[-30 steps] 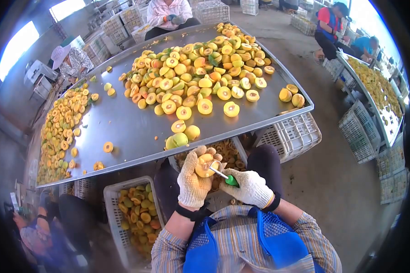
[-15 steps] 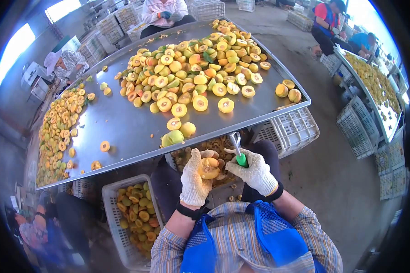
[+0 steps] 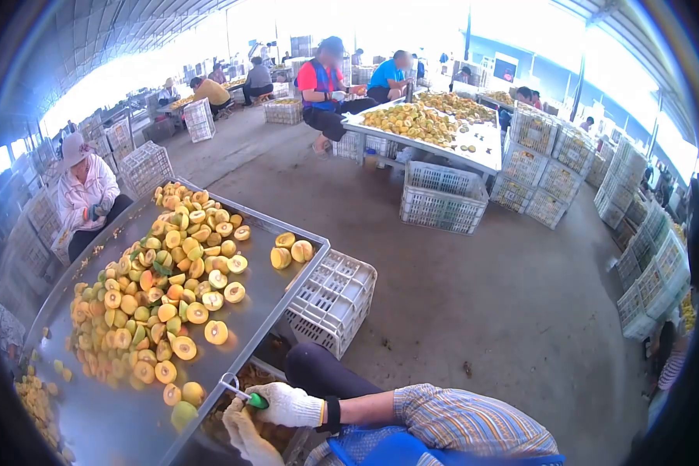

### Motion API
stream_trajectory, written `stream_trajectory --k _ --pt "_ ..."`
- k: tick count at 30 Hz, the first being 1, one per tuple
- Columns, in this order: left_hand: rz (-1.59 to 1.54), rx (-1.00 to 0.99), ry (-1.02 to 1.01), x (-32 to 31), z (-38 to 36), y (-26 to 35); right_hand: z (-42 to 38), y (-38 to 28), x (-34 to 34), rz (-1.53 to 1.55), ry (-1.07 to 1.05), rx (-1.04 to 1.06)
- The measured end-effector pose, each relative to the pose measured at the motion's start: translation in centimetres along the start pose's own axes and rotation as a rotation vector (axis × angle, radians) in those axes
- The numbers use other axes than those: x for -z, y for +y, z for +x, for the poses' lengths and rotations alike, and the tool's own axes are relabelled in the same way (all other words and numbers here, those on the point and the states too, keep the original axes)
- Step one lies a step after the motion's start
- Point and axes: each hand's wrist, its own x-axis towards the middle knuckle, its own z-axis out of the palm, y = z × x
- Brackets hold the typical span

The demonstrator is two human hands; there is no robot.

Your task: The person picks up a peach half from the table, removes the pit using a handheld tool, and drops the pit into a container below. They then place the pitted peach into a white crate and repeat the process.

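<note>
Smooth metal worktop; halved stone fruit, rounded, yellow-fleshed. Right hand, knit-gloved: fingers pinch a green-handled ring tool. Left hand, gloved: finger state cannot be told.

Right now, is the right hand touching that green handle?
Touching. The head view shows the gloved right hand gripping the green handle.

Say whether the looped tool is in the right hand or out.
In: the right hand grips its green handle.
</note>
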Motion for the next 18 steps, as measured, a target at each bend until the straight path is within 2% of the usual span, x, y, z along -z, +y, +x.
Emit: stream_trajectory --k 2,4,5,7,15,17,18 --pt "0.028 -0.011 -0.018 -0.6 -0.4 0.2 0.0 0.1 0.3 0.026 0.015 -0.011" --pt "0.061 -0.010 -0.002 -0.8 -0.3 0.1 0.1 -0.8 0.6 0.160 -0.040 -0.167" --pt "0.063 0.001 0.006 -0.7 -0.3 0.0 0.7 0.4 0.0 0.156 -0.043 -0.173" --pt "0.087 0.000 0.009 -0.4 0.0 -0.8 2.0 3.0 -1.5 0.051 0.057 -0.088" --pt "0.228 0.038 0.035 0.1 0.9 -1.0 3.1 1.6 -1.8 0.070 -0.006 -0.135" --pt "0.176 0.094 0.131 -0.1 0.9 -1.5 3.2 2.4 -2.7 0.061 -0.005 -0.125" --pt "0.178 0.094 0.133 1.1 1.4 -3.5 3.3 3.9 -3.6 -0.049 0.048 0.048"
